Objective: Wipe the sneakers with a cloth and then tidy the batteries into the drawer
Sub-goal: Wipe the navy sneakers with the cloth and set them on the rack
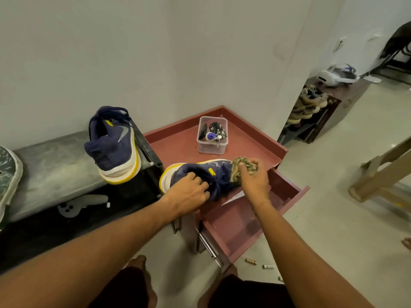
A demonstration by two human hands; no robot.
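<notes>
A navy sneaker (178, 172) with a white and yellow sole lies on its side on the red cabinet top (178, 145). My left hand (189, 192) grips it at the collar. My right hand (253, 176) holds a crumpled patterned cloth (241, 163) pressed against the sneaker's toe end. The second navy sneaker (113, 143) stands tilted on the grey ledge (55, 167) to the left. The red drawer (240, 221) below is pulled out. Batteries (250, 261) lie scattered on the floor beside the drawer's front corner.
A clear plastic box (212, 135) with small items sits at the back of the cabinet top. A shoe rack (311, 110) stands against the right wall. A wooden frame (382, 176) is on the floor at the right. My bare feet are below.
</notes>
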